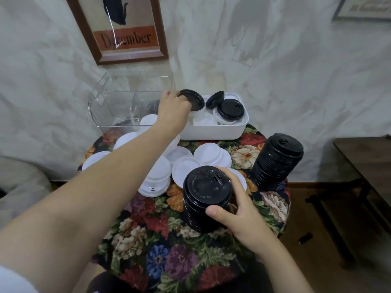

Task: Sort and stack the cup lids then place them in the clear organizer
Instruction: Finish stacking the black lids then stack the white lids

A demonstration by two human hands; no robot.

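Note:
My left hand (174,109) reaches to the back and pinches a single black lid (193,100) by its edge, above the white bin (211,129). In that bin lie more black lids (230,108) and white lids (205,120). My right hand (237,205) grips a tall stack of black lids (204,199) standing near the table's front. A second black stack (276,160) stands to the right. Several white lids (191,168) lie spread over the middle of the floral table. The clear organizer (118,102) stands at the back left; a dark shape shows through its wall.
The small round table has a floral cloth (160,240). A framed picture (124,32) leans on the wall behind the organizer. A dark wooden table (366,157) stands to the right, over a wooden floor. A pale cushion is at the far left.

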